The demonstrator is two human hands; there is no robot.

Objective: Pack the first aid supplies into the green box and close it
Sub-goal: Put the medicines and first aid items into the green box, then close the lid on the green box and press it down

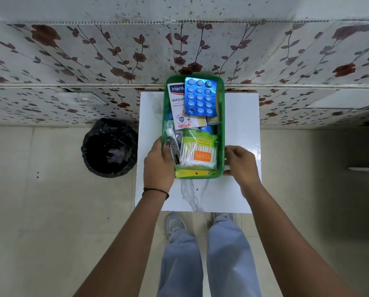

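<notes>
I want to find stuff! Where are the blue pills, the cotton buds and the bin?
blue pills (200, 97): head view, middle of the blister sheet.
cotton buds (198, 152): head view, pack's front.
bin (109, 147): head view, black liner inside.

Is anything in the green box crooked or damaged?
Yes. The blue blister pack lies tilted on top at the far end of the green box, and a few of its pockets look already opened. The other supplies are piled loosely. No lid is visible.
</notes>
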